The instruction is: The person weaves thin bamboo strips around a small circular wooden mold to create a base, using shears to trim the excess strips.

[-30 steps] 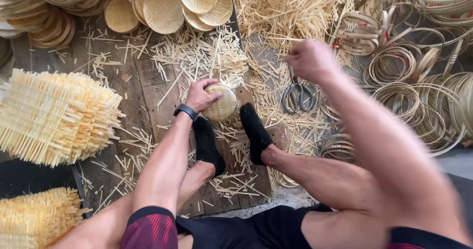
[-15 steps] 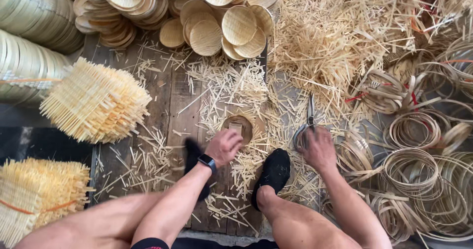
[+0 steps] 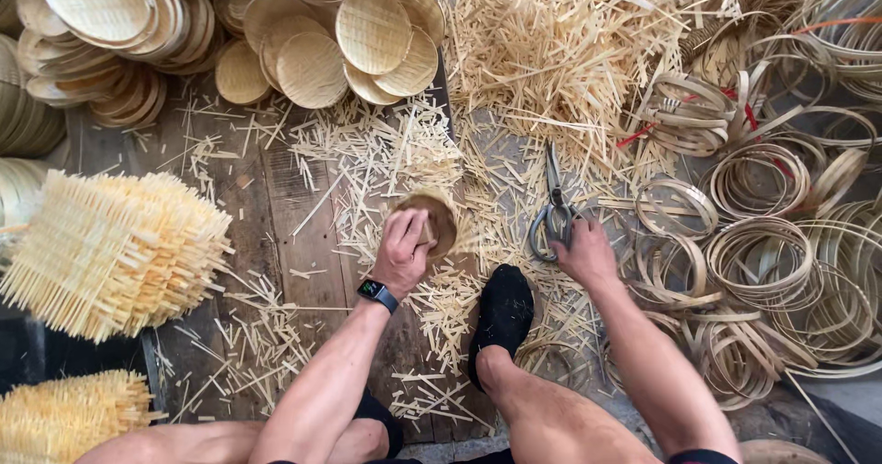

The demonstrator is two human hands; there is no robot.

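Two hands low, left hand (image 3: 401, 251) gripping small basket (image 3: 432, 222), right hand (image 3: 585, 254) on shears (image 3: 552, 209)

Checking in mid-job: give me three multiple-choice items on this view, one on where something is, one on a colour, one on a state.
1. Where are the scissors?
A. On the floor at the right hand
B. On the stacked woven discs
C. Under the foot

2. What colour is the sock?
A. White
B. Black
C. Red

3. What is the left hand doing?
A. Hanging free in the air
B. Gripping the scissors
C. Pressing on the small round basket

Answers: 1 A, the handles lie by the right hand's fingers among bamboo trimmings. 2 B, the sock is plainly black. 3 C, the fingers rest over the basket's rim on the wooden floor.
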